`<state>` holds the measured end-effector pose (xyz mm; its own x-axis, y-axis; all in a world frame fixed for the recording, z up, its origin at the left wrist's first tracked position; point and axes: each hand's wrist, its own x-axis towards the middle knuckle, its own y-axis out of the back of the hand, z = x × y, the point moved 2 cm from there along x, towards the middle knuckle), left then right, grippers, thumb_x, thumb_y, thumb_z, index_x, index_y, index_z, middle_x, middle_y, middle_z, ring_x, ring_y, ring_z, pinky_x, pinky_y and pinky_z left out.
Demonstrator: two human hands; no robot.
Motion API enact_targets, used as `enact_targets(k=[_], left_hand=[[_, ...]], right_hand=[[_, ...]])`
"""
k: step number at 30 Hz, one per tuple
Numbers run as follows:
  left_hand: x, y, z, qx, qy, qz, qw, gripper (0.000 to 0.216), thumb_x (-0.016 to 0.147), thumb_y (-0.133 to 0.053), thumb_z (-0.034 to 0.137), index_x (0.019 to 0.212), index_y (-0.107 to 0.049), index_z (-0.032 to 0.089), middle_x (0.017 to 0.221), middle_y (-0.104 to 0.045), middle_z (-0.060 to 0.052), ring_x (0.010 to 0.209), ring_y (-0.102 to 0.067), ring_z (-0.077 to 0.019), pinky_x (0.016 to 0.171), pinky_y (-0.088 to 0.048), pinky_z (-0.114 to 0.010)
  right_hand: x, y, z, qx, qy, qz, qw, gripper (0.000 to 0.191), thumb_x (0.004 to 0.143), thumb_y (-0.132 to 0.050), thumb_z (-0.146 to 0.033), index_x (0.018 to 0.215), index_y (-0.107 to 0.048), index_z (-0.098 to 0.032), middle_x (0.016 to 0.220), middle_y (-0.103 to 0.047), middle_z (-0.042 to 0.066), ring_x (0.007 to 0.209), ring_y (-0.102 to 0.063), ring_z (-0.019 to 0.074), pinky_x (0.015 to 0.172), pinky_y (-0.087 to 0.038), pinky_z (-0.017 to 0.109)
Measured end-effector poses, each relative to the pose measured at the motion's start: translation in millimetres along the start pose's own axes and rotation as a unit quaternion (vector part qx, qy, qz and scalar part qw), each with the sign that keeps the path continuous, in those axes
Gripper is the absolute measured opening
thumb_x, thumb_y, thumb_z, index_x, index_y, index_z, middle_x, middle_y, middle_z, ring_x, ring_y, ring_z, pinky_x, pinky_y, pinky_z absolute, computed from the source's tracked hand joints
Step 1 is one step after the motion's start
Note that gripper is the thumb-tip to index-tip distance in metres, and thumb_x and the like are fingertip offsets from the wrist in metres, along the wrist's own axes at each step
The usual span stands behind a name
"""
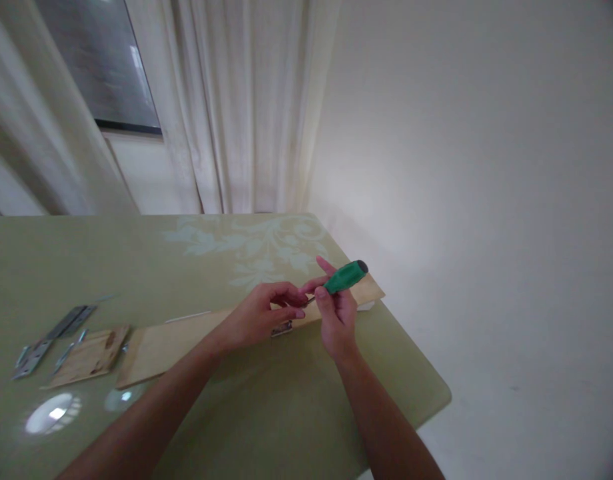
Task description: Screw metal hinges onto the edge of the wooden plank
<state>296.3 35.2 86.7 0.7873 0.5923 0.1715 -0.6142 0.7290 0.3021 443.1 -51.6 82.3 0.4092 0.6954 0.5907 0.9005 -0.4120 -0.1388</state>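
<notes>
A screwdriver with a green handle (344, 277) and a dark butt end is gripped in my right hand (338, 323). Its thin shaft points left and down toward my left hand (264, 308), where thumb and fingers pinch together at the tip. Whatever sits between those fingertips is too small to make out. Beneath both hands lies a long pale wooden board (171, 343), partly covered by my left forearm. A small metal hinge-like piece (282, 329) shows at the board's near edge, just under my left hand.
At the left a small wooden piece (89, 357) lies beside dark and silvery metal strips (54, 340), like slide rails. The green glass-like table (266, 413) has a rounded right corner. A pale wall (476, 200) rises at the right, with curtains (266, 107) behind the table.
</notes>
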Motion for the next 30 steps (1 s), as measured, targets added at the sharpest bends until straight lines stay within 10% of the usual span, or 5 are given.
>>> enact_targets(k=[8, 30], left_hand=[[-4.5, 7.9, -3.2, 0.107, 0.034, -0.137, 0.984, 0.018, 0.090, -0.064, 0.022, 0.100, -0.079, 0.020, 0.095, -0.081, -0.003, 0.086, -0.073, -0.0176, 0.079, -0.053, -0.027], [-0.4, 4.5, -13.4, 0.318, -0.007, -0.056, 0.947, 0.012, 0.088, -0.071, 0.033, 0.088, -0.076, 0.022, 0.087, -0.075, -0.006, 0.081, -0.067, -0.0214, 0.073, -0.044, -0.030]], right_hand=[[13.9, 15.4, 18.5, 0.049, -0.015, 0.127, 0.991, 0.040, 0.102, -0.064, -0.043, 0.136, -0.068, -0.022, 0.081, -0.070, -0.001, 0.077, -0.062, 0.0143, 0.078, -0.049, 0.031], [14.8, 17.6, 31.6, 0.044, -0.058, 0.134, 0.988, 0.046, 0.099, -0.066, -0.047, 0.135, -0.067, -0.020, 0.078, -0.067, -0.002, 0.076, -0.059, 0.0145, 0.078, -0.046, 0.030]])
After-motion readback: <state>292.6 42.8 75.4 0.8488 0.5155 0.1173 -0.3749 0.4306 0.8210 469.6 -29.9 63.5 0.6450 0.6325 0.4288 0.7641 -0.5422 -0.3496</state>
